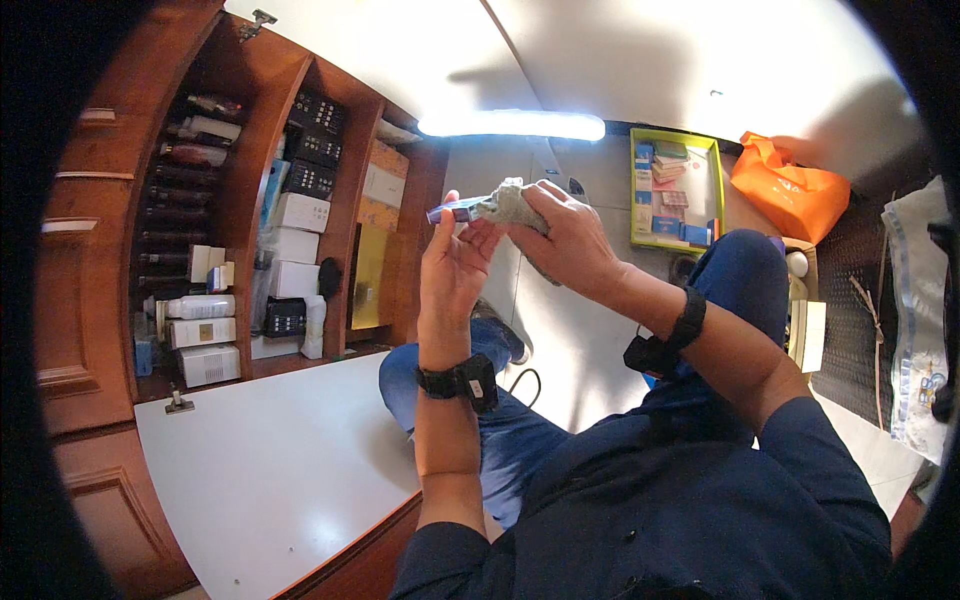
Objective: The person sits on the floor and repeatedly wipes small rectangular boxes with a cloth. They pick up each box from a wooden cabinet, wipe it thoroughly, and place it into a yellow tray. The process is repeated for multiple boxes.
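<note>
My left hand (461, 259) holds up a small, flat, purplish-blue box (454, 210) by its left end, thumb and fingers around it. A crumpled grey-green cloth (517, 208) is bunched in my right hand (570, 232), its front edge pressed against the right end of the box. Both hands are raised in front of me, over the tiled floor. The cloth hides part of the box, and its print is too small to make out.
Left stands a wooden cabinet (306, 67) with bottles and boxes; its white door (285, 465) lies open beside my leg. A bright lamp (514, 125) shines ahead. Front right are a yellow-green tray (721, 187) of small boxes and an orange bag (787, 187).
</note>
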A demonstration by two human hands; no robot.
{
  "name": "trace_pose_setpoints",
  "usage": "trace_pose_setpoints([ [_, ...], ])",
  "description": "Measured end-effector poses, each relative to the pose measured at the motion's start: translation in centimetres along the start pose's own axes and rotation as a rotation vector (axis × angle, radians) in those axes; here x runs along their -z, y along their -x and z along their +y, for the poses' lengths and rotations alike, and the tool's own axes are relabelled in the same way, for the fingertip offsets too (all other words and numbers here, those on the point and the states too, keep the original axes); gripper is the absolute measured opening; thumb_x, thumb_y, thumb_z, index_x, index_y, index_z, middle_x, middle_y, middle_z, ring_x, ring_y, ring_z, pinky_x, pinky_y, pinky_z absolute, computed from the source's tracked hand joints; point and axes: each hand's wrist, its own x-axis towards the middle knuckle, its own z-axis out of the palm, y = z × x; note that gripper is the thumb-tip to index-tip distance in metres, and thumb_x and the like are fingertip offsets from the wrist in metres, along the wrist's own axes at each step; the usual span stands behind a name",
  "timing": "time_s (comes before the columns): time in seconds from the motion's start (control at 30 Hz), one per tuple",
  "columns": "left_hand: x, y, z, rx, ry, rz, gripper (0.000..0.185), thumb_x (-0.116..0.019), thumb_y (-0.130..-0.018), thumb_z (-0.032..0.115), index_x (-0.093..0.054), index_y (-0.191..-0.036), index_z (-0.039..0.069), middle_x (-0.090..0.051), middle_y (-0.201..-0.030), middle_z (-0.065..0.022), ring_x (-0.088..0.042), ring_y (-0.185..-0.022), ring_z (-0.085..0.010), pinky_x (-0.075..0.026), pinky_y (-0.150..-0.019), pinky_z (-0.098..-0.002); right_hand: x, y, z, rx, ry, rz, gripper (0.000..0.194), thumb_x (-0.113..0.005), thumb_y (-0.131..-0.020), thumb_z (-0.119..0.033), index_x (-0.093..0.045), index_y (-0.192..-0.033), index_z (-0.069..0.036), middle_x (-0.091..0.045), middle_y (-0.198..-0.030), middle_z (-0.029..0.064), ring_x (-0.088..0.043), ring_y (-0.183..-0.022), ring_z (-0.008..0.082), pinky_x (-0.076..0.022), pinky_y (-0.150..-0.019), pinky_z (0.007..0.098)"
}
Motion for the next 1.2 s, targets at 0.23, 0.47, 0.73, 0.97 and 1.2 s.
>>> trace_pose_setpoints([
  [0.23, -1.0, 0.5, 0.2, 0.027, -0.044, -0.108, 0.051, -0.055, -0.099, 0.035, -0.044, -0.142, 0.011, -0.059, -0.130, -0.0180, -0.060, -0.119, -0.0333, -0.049, -0.103, -0.0468, -0.4, -0.5, 0.7, -0.101, 0.153, -0.029, 0.034, -0.068, -0.087, -0.020, -0.060, -0.117, -0.008, -0.066, -0.107, 0.0163, -0.066, -0.089, 0.0391, -0.0544, -0.074, 0.0439],
  [0.47, -1.6, 0.8, 7.4, -0.395, -0.836, 0.351, 0.048, -0.057, -0.098, 0.025, -0.034, -0.135, 0.005, -0.062, -0.107, -0.0131, -0.070, -0.085, -0.0234, -0.049, -0.056, -0.0293, 0.3, -1.1, 0.7, -0.225, -0.187, -0.045, 0.027, -0.068, -0.091, -0.026, -0.062, -0.104, -0.002, -0.065, -0.083, 0.0134, -0.062, -0.072, 0.0205, -0.0500, -0.066, 0.0351],
  [0.73, 2.2, 0.2, 26.7, -0.848, -1.920, 0.995, 0.055, -0.069, -0.084, 0.041, -0.048, -0.114, 0.001, -0.061, -0.104, -0.0238, -0.066, -0.092, -0.0339, -0.054, -0.077, -0.0464, 0.1, -0.6, 0.3, -0.195, -0.223, -0.075, 0.032, -0.071, -0.089, -0.029, -0.064, -0.103, -0.002, -0.066, -0.083, 0.0183, -0.065, -0.071, 0.0272, -0.0502, -0.066, 0.0394],
  [0.97, 5.2, 2.6, 37.5, -0.317, -2.494, 1.609, 0.052, -0.065, -0.087, 0.041, -0.056, -0.123, 0.005, -0.056, -0.117, -0.0199, -0.069, -0.094, -0.0378, -0.059, -0.076, -0.0456, 0.4, -0.4, 1.0, -0.215, -0.164, -0.113, 0.023, -0.069, -0.091, -0.020, -0.064, -0.101, -0.001, -0.064, -0.079, 0.0078, -0.058, -0.069, 0.0132, -0.0481, -0.063, 0.0305],
  [1.2, 10.5, 1.0, 42.3, -0.170, -2.801, 1.540, 0.040, -0.064, -0.092, 0.039, -0.065, -0.113, 0.006, -0.063, -0.111, -0.0166, -0.072, -0.085, -0.0345, -0.060, -0.068, -0.0439, -0.3, -0.5, 1.4, -0.271, -0.193, -0.163, 0.020, -0.069, -0.091, -0.018, -0.063, -0.098, 0.000, -0.060, -0.078, 0.0062, -0.055, -0.069, 0.0117, -0.0471, -0.062, 0.0291],
])
